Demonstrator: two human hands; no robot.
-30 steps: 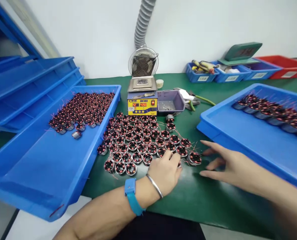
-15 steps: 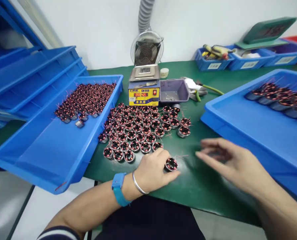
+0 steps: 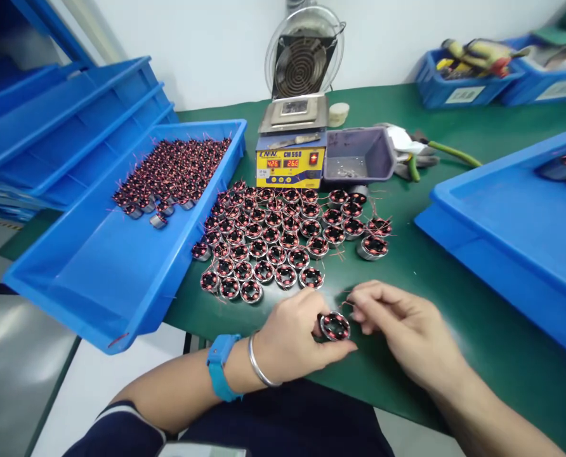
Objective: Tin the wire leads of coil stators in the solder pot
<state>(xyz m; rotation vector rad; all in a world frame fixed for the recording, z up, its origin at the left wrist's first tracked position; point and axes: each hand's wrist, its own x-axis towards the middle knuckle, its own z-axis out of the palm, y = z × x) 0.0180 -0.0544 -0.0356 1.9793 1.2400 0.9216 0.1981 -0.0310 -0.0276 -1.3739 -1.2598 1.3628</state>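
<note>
Silver-rimmed, ring-shaped motor stator (image 3: 336, 326) with black core and copper-red windings: located close to the front edge of the green bench (image 3: 407, 266), between the two hands. Whether it rests on the surface or is raised slightly cannot be told.

Left hand (image 3: 295, 333): grip clamped on the stator, thumb on the near side, fingers on the far side. Right hand (image 3: 401, 324): fingertips brought together on the thin copper-red wire leads (image 3: 344, 302) beside the stator.

Change: half a second ago, the right hand stood apart from the part; it has now come in to the leads. Consequence, as judged: both hands now serve one stator, the left securing the body, the right controlling the wires.

Beyond the hands, toward the rear edge: a close-set group of similar stators (image 3: 273, 235), then a yellow-fronted heating unit (image 3: 290, 168) with red digits, and a purple-grey plastic bin (image 3: 356, 145) just beside it. Left side: blue plastic tray of stators (image 3: 92, 266). Right side: second blue plastic tray (image 3: 506, 222), partly out of view.
</note>
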